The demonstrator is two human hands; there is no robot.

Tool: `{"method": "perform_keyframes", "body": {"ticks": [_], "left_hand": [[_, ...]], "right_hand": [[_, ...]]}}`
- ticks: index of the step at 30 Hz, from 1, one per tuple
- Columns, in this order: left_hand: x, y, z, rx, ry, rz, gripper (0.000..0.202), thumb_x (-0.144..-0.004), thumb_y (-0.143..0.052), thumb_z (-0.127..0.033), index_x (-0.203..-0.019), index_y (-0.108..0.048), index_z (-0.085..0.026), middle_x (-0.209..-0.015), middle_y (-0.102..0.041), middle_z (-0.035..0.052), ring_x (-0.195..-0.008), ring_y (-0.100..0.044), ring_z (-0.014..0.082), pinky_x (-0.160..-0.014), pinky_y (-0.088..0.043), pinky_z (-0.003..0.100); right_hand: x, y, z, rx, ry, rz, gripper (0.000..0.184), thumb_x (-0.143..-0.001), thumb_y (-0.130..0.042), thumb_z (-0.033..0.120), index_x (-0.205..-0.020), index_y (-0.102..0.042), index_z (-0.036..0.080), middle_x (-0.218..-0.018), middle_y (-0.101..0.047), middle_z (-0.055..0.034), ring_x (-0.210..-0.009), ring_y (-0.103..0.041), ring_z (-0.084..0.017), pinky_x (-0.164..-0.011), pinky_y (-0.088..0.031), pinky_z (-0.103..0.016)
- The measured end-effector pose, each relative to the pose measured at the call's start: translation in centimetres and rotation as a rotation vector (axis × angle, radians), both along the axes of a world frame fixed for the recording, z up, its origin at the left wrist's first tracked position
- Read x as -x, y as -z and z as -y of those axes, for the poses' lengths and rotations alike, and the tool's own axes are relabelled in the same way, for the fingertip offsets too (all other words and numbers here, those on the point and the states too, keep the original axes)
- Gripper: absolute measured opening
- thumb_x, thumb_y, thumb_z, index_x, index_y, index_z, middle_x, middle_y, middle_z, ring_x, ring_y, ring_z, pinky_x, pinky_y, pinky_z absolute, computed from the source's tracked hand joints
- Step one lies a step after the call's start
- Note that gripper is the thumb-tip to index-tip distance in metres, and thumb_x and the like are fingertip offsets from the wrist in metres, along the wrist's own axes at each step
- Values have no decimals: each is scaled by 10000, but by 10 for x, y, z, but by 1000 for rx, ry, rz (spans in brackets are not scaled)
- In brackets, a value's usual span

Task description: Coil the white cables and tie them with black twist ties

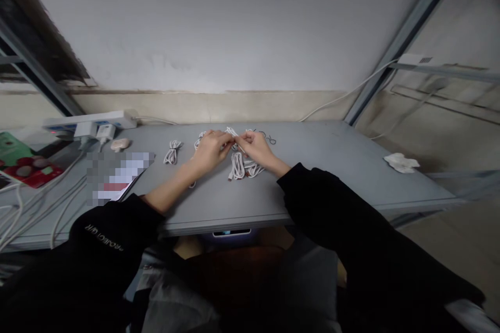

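Note:
My left hand (214, 146) and my right hand (254, 146) meet above the middle of the table, fingers pinched close together. Between them is a coiled white cable (231, 131), partly hidden by the fingers. Just below lie more coiled white cables (236, 165), close to my right wrist. Left of my left hand rests a separate white cable bundle (172, 152), bound round its middle with something dark. Behind my right hand are thin black ties (270, 139), loosely bent. Another white coil (200, 138) shows partly behind my left hand.
A white power strip (94, 120) with plugged-in chargers stands at the back left, its cords trailing forward. Near it are a small white case (120, 144), a blurred-out flat item (121, 177) and a red-green package (29, 161). Crumpled tissue (401, 163) lies far right.

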State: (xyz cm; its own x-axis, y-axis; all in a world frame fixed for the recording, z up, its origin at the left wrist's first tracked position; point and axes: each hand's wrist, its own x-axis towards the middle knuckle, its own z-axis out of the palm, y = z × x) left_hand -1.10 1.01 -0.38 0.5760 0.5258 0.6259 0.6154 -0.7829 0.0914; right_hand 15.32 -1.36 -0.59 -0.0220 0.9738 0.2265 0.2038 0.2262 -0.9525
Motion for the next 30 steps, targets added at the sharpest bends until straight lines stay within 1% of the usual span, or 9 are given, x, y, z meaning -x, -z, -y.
{"method": "perform_keyframes", "body": {"ticks": [2,4,6,8,10,15,22,25,30], "left_hand": [[-1,-1,1,-153,-36,-129,198,-918,-456,-167,-836,-636,-170,-755,-678,60,-760,-619,189,-745,-414,332],[-2,-2,1,-226,-60,-211,234,-933,-416,-145,-858,-635,-174,-757,-674,67,-772,-621,197,-757,-407,342],[-3,-2,2,-223,-77,-235,254,-941,-396,-138,-863,-636,-168,-763,-677,76,-785,-623,203,-769,-404,352],[-3,-2,3,-144,-78,-184,233,-939,-420,-162,-848,-634,-160,-766,-680,76,-775,-619,199,-773,-405,354],[-2,-3,2,30,-45,-37,194,-926,-479,-236,-831,-630,-159,-758,-679,57,-722,-601,173,-737,-411,329],[2,-5,-5,658,132,419,306,-888,-515,-434,-796,-632,-166,-719,-663,37,-573,-516,110,-548,-371,255],[4,-8,-10,1119,261,583,251,-792,-634,-414,-751,-655,-167,-733,-656,40,-574,-509,94,-542,-368,249],[5,-9,-10,1135,248,599,233,-770,-668,-391,-733,-660,-162,-709,-647,30,-566,-500,86,-531,-354,243],[4,-9,-10,953,191,543,242,-759,-681,-399,-743,-678,-158,-629,-622,7,-531,-463,80,-496,-323,224]], "right_hand": [[0,0,0,30,-9,-38,246,-887,-596,202,-649,-541,170,-538,-534,31,-400,-444,-54,-389,-369,-186],[0,0,0,45,-37,-72,288,-888,-592,196,-611,-519,174,-512,-508,37,-388,-429,-50,-381,-360,-184],[0,0,-1,49,-69,-97,310,-889,-595,207,-593,-509,176,-502,-495,39,-381,-420,-47,-375,-350,-184],[0,2,-2,43,-77,-107,298,-887,-606,227,-607,-518,176,-512,-506,38,-380,-418,-47,-372,-348,-185],[0,5,-4,20,-72,-110,252,-889,-608,244,-656,-545,172,-545,-537,34,-389,-425,-49,-382,-362,-189],[0,11,-10,-85,-95,-136,141,-896,-591,284,-807,-577,176,-687,-637,2,-525,-541,-81,-497,-450,-211],[-2,16,-15,-215,-175,-109,178,-877,-600,367,-837,-581,195,-797,-661,-21,-718,-625,-130,-659,-516,-267],[-2,18,-16,-264,-128,-53,195,-859,-612,388,-844,-590,195,-825,-653,-25,-729,-622,-141,-665,-511,-278],[-2,20,-15,-294,-10,25,195,-835,-621,381,-844,-609,186,-829,-657,-43,-729,-622,-158,-632,-502,-282]]}}
